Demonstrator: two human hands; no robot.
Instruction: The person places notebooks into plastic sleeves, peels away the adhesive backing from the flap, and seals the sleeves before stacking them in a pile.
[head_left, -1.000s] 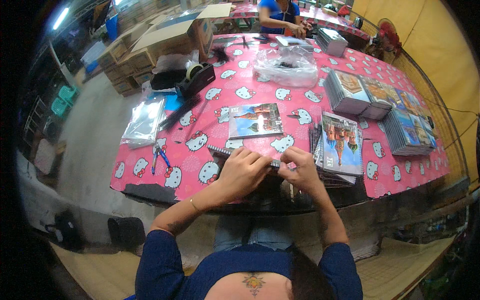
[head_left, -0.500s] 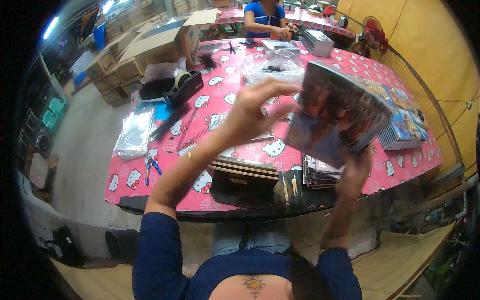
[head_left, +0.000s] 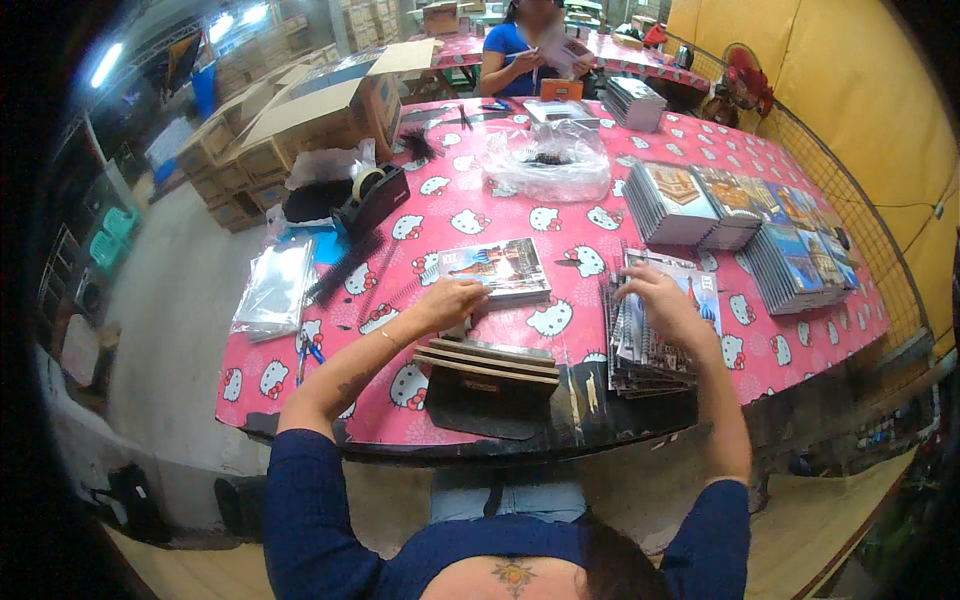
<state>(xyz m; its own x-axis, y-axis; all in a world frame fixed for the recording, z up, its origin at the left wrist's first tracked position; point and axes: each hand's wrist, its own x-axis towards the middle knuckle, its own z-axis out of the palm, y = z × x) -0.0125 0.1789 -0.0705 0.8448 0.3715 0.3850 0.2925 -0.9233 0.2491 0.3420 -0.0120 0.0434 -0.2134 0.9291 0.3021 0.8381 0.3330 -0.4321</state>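
My left hand (head_left: 455, 305) is closed at the near left corner of a small stack of printed picture sheets (head_left: 505, 268), fingertips pinched at its edge. Over on the right, my right hand (head_left: 668, 302) rests with fingers apart on a loose, fanned pile of spiral-bound notebooks (head_left: 650, 350). The top notebook carries a city picture and is partly hidden by that hand. Between my arms, near the table edge, stands a dark wooden block with upright slats (head_left: 490, 375).
Neat stacks of notebooks (head_left: 675, 205) fill the right side. A bag of black wire coils (head_left: 548, 165) lies mid-table. Left are a tape dispenser (head_left: 375, 195), clear plastic sleeves (head_left: 272, 288), pliers (head_left: 312, 345) and cartons (head_left: 310, 110). A co-worker (head_left: 510, 60) sits across, holding paper.
The notebook my right hand held up is no longer raised; that hand is now down on the pile. My left hand has dropped from mid-air to the sheet stack. The co-worker has lifted paper.
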